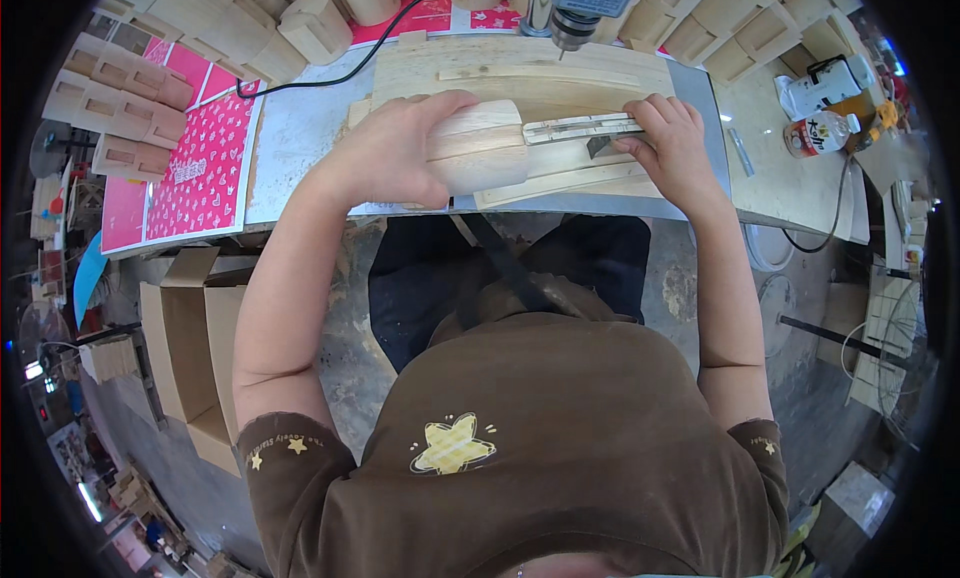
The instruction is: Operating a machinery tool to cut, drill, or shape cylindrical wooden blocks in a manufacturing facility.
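My left hand (pixel 398 146) is wrapped round a pale wooden cylinder (pixel 478 150) lying on its side, thumb near its front edge and fingers over the back. Against the cylinder's right end lies a narrow light strip with dark marks (pixel 575 128). My right hand (pixel 668 146) grips the strip's far right end, fingers curled and thumb underneath. Close to that thumb, a small dark metal piece (pixel 600 146) sticks out; its kind is unclear. Beneath are wooden boards and slats (pixel 540 188). The cylinder's left end is hidden by my left hand.
A drill press chuck with a bit (pixel 570 36) hangs behind the cylinder. Wooden cylinders (pixel 125 108) with cut-outs are stacked left and along the back. A black cable (pixel 350 73) crosses the table. A bottle (pixel 820 133) stands right. An opened cardboard box (pixel 185 348) sits lower left.
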A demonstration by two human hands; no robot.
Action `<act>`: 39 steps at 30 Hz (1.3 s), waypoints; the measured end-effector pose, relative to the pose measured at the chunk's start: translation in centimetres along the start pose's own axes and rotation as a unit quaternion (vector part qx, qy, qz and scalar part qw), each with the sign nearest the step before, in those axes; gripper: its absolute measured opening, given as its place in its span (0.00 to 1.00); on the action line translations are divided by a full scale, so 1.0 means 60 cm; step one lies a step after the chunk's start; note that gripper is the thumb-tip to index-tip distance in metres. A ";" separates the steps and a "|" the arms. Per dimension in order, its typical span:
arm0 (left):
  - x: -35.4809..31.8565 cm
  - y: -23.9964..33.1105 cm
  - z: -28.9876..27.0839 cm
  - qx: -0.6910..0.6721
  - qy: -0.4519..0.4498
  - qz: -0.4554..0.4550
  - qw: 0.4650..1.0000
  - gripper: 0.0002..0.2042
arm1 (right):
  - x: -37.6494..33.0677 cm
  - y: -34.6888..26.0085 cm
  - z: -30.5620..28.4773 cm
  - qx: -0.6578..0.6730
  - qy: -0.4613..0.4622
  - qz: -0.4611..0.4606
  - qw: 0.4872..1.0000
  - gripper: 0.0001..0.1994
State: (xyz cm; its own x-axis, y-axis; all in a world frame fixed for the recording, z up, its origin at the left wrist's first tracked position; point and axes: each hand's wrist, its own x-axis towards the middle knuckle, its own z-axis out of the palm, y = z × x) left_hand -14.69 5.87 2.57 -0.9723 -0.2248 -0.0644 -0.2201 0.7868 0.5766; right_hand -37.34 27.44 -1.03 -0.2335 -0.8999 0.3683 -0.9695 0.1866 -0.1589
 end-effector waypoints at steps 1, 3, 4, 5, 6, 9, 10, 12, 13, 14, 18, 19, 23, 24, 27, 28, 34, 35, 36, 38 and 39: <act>0.004 0.002 -0.002 0.003 -0.015 -0.001 1.000 0.39 | -0.002 0.003 -0.001 0.004 -0.007 0.003 1.000 0.14; 0.010 0.003 -0.008 0.006 -0.031 0.000 1.000 0.40 | -0.003 0.006 -0.003 0.005 -0.008 0.003 1.000 0.14; 0.012 0.001 -0.012 -0.004 -0.056 0.000 0.998 0.40 | -0.003 0.007 -0.003 0.007 -0.009 0.002 1.000 0.14; 0.014 0.002 -0.016 -0.013 -0.080 -0.001 0.997 0.41 | -0.003 0.007 -0.003 0.007 -0.008 0.004 1.000 0.14; 0.016 0.006 -0.020 -0.012 -0.081 0.000 0.997 0.41 | -0.003 0.007 -0.003 0.005 -0.007 0.003 1.000 0.14; 0.022 0.018 -0.023 -0.052 -0.139 -0.061 0.987 0.41 | -0.005 0.007 -0.003 0.000 -0.006 0.010 1.000 0.14; 0.025 0.016 -0.020 -0.060 -0.131 -0.047 0.988 0.40 | -0.006 0.005 -0.004 -0.004 -0.004 0.017 1.000 0.14; 0.034 0.007 -0.002 -0.067 -0.123 -0.033 0.990 0.40 | -0.007 0.000 -0.002 -0.005 0.001 0.014 1.000 0.14; 0.039 -0.004 0.019 -0.056 -0.064 0.036 0.996 0.40 | -0.005 -0.005 -0.001 -0.004 0.006 0.008 1.000 0.14; 0.045 -0.004 0.033 -0.044 -0.004 0.106 0.993 0.40 | -0.003 -0.012 0.003 -0.003 0.007 0.007 1.000 0.14; 0.051 0.033 0.089 -0.155 0.129 0.073 0.977 0.40 | -0.009 -0.016 0.006 -0.029 0.024 0.027 0.999 0.16; 0.050 0.036 0.108 -0.251 0.200 0.044 0.946 0.40 | -0.012 -0.011 0.005 -0.033 0.032 0.042 0.998 0.17; 0.042 0.012 0.165 -0.225 0.310 0.017 0.924 0.38 | -0.021 -0.009 -0.003 -0.074 0.063 0.068 0.993 0.22; 0.044 0.006 0.176 -0.225 0.312 0.015 0.923 0.38 | -0.021 -0.003 0.006 -0.053 0.066 0.104 0.991 0.24; 0.054 -0.006 0.208 -0.063 0.344 0.045 0.936 0.36 | -0.004 0.002 0.019 -0.033 0.059 0.151 0.986 0.27; 0.059 0.000 0.211 -0.063 0.345 0.044 0.935 0.36 | 0.005 0.004 0.022 -0.038 0.052 0.166 0.984 0.28; 0.082 -0.031 0.204 -0.037 0.372 -0.049 0.926 0.32 | 0.053 0.009 0.049 -0.063 0.055 0.150 0.985 0.28; 0.082 -0.043 0.199 -0.015 0.372 -0.043 0.927 0.33 | 0.057 0.002 0.052 -0.064 0.055 0.152 0.985 0.28; 0.081 -0.054 0.196 0.008 0.372 -0.038 0.927 0.33 | 0.062 -0.009 0.055 -0.053 0.055 0.148 0.986 0.28; 0.073 -0.068 0.187 0.003 0.351 -0.046 0.935 0.32 | 0.065 -0.016 0.056 -0.044 0.056 0.149 0.986 0.28; 0.072 -0.072 0.185 0.000 0.332 -0.057 0.941 0.31 | 0.064 -0.016 0.057 -0.032 0.059 0.147 0.987 0.28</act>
State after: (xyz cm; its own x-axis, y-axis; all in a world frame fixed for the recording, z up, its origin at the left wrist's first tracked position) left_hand -18.80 7.87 -9.21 -0.6777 -0.6185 0.3977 -0.3203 0.7351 0.5975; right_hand -37.03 22.48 -2.62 -0.5092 -0.7512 0.4200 -0.8601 0.4614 -0.2175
